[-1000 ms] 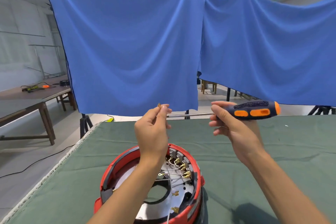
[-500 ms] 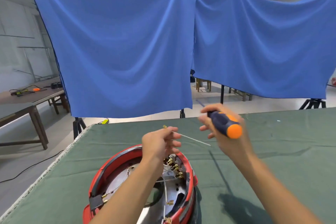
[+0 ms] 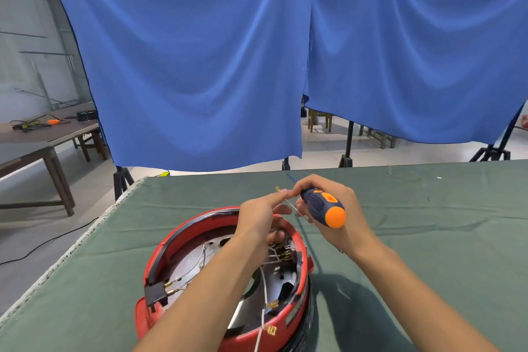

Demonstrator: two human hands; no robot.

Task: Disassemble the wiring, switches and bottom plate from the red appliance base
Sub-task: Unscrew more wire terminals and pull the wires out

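The red appliance base (image 3: 225, 274) sat low centre on the green table (image 3: 428, 237). Above it, the left hand (image 3: 258, 216) pinched a thin white wire (image 3: 291, 204); the right hand (image 3: 340, 214) gripped a screwdriver (image 3: 323, 207). Bare cloth lay rightward.

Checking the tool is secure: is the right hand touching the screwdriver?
Touching. The head view shows the right hand with its fingers wrapped round the handle of the screwdriver, whose orange butt end points toward the camera.

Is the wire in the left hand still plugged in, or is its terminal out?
Out. The brass terminal sticks up free beyond the left hand pinching the wire, above the red base.
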